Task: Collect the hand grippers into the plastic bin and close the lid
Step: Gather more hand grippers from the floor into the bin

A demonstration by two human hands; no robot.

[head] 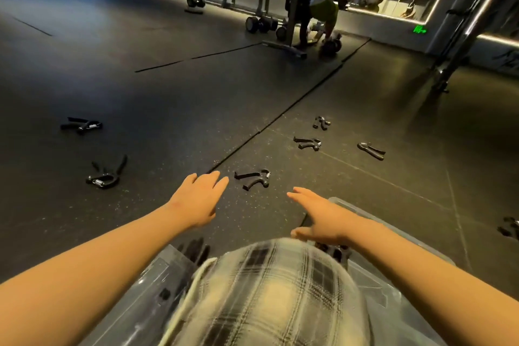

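Blurred plastic bin (376, 286) mostly hidden under plaid cloth (266, 289); rightmost hand gripper (509, 229) cut by frame edge.

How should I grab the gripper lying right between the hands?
The gripper lies flat on the floor, handles pointing left toward the open left hand, coil on the right. So probably come from the left and above, and squeeze both handles together.
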